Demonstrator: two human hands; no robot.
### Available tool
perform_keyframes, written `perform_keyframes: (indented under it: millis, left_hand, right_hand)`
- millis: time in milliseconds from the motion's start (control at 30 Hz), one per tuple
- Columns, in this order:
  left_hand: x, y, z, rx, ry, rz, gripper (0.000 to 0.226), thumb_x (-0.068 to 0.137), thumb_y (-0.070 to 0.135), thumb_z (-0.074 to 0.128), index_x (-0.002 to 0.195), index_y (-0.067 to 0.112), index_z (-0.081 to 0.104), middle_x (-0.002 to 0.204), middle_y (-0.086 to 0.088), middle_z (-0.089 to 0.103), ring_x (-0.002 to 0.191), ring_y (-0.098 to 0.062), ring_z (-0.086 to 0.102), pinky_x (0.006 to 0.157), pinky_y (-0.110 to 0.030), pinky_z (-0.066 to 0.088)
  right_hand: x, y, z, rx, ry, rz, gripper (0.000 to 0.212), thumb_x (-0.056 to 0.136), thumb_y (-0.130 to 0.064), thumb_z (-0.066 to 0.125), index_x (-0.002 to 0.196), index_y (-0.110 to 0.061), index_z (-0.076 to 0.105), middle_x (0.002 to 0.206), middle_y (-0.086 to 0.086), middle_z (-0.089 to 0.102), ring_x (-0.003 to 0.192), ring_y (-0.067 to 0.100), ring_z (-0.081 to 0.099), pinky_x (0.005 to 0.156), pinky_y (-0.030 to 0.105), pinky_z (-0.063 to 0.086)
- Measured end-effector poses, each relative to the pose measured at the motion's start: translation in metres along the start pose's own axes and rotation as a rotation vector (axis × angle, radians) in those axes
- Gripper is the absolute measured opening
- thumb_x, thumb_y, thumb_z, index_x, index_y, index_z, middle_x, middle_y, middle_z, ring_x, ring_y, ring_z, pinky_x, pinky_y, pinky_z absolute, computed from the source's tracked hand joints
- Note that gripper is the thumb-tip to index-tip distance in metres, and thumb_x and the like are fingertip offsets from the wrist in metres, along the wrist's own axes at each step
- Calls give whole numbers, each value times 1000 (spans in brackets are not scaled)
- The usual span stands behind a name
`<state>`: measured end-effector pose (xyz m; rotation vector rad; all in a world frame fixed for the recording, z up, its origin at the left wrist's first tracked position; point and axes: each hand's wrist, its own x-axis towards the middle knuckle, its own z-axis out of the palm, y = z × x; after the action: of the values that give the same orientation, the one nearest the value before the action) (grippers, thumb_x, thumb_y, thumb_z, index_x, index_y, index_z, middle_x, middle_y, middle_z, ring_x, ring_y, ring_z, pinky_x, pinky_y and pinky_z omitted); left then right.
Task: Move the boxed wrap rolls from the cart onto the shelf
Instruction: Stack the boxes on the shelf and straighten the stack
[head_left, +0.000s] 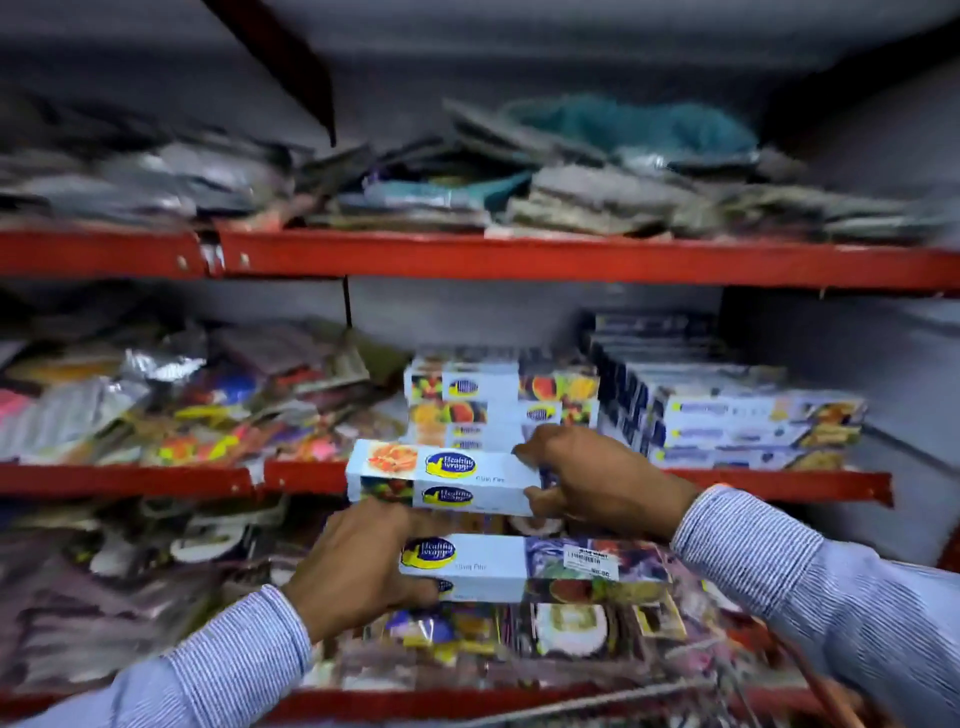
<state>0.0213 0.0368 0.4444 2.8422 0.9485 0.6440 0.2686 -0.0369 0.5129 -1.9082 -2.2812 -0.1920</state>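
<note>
My right hand (597, 478) grips the right end of a white boxed wrap roll (441, 475), held level in front of the middle shelf's red edge (779, 486). Lower down, my left hand (358, 564) holds the left end of a second boxed wrap roll (530, 569), which bears a price sticker. On the middle shelf behind them stands a stack of matching white boxes with fruit pictures (498, 400). To the right of it lies another stack of blue-and-white boxes (727, 410).
Loose plastic-wrapped packets (171, 405) fill the middle shelf's left half. Flat packs and a teal item (623, 130) sit on the top shelf. More packets (571, 629) crowd the lower shelf. A wire cart rim (597, 701) shows at the bottom.
</note>
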Motion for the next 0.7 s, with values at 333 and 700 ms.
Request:
perform_keyframes:
  millis: [333, 700]
  left_hand:
    - [73, -5, -42, 38, 49, -3, 66, 53, 62, 65, 116, 42, 64, 107, 12, 76, 97, -14, 69, 80, -31, 56]
    - [113, -39, -23, -7, -5, -118, 63, 65, 54, 81, 123, 38, 65, 121, 13, 70, 110, -12, 61, 86, -20, 43]
  right_hand:
    - [73, 50, -24, -41, 62, 97, 24, 88, -25, 61, 101, -5, 58, 111, 18, 60, 103, 34, 59, 89, 42, 50]
    - [148, 77, 39, 7, 7, 246, 26, 93, -20, 56, 114, -5, 56, 134, 24, 49, 114, 33, 51, 100, 38, 43]
